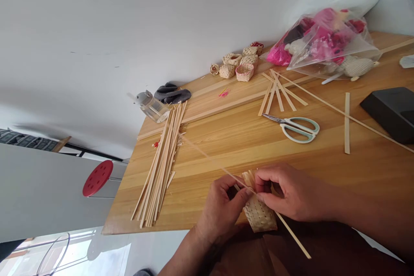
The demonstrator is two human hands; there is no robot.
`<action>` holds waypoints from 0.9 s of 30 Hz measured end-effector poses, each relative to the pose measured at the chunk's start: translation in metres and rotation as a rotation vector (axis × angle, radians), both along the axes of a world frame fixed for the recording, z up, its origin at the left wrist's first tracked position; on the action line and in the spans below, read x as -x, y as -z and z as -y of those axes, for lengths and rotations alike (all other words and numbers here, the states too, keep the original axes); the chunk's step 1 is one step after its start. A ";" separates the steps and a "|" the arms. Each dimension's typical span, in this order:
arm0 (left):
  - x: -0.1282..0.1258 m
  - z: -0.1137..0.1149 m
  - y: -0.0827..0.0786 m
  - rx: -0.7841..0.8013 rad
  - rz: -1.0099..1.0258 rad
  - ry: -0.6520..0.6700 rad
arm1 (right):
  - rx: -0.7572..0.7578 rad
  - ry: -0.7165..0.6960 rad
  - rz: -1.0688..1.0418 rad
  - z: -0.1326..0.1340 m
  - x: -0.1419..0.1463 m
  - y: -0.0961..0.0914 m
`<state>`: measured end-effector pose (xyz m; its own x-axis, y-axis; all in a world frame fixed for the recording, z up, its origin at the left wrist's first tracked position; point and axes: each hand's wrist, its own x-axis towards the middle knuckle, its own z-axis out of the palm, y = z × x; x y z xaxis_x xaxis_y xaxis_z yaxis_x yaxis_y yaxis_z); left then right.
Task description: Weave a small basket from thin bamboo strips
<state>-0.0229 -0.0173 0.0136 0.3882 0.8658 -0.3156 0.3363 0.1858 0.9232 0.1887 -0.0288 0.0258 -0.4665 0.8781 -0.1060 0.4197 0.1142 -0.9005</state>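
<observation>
Both of my hands are at the near edge of the wooden table, working on a small woven basket of pale strips. My left hand pinches the basket's left side with closed fingers. My right hand grips the basket's upper rim, its fingers curled over the upright strips. A long thin strip runs from the basket out to the upper left, and its other end pokes out to the lower right below my right hand.
A bundle of long strips lies to the left. Scissors with pale green handles and loose strips lie in the middle. Several finished small baskets, a plastic bag, a spray bottle and a black box sit at the back and right. A red stool stands beyond the table's left end.
</observation>
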 end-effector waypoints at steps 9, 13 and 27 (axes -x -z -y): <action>0.004 -0.001 0.001 -0.023 -0.025 0.019 | 0.071 0.129 -0.003 0.000 0.005 0.012; 0.006 -0.005 -0.003 0.082 0.108 0.070 | 0.177 0.164 -0.131 -0.003 0.007 0.013; 0.006 -0.015 0.004 0.307 0.231 -0.070 | 0.263 0.112 -0.242 -0.012 0.007 0.026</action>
